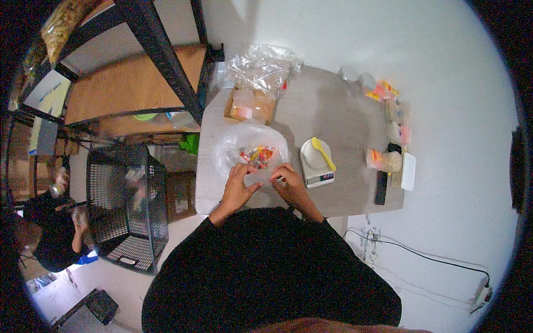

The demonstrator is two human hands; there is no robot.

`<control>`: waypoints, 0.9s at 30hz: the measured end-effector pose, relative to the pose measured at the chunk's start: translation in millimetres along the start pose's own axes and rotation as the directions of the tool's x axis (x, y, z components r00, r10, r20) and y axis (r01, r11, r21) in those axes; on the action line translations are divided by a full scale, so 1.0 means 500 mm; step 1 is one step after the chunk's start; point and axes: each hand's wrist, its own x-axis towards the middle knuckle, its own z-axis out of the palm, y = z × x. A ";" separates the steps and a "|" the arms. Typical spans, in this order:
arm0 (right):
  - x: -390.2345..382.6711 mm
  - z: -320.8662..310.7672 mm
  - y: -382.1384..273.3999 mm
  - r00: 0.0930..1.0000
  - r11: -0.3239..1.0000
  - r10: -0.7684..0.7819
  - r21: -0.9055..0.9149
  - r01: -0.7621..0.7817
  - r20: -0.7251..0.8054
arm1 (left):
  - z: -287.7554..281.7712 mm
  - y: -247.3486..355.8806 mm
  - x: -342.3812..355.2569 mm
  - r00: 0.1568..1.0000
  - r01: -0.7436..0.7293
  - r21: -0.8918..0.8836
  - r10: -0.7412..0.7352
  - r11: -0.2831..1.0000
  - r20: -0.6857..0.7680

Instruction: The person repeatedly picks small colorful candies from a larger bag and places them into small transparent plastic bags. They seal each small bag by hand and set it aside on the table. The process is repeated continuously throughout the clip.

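We've L hand point(239, 184) & R hand point(290, 186) pinching prob. a thin film pouch point(257, 177) over crinkly translucent bag point(223, 145) of glossy red-yellow packets point(263, 155) nr left edge of table point(338, 122), w/ gap rightward to smooth scale point(313, 164).

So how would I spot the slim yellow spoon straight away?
Find the grey, wood-grained table. Just right of the person's bare right hand sits a boxy white weighing scale. The slim yellow spoon lies slantwise across its round top, bright yellow against white.
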 end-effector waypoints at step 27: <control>-0.070 0.061 -0.003 0.997 0.985 0.034 0.171 -0.021 -0.070 | -0.010 0.019 -0.066 0.990 0.036 0.052 -0.043 0.998 0.135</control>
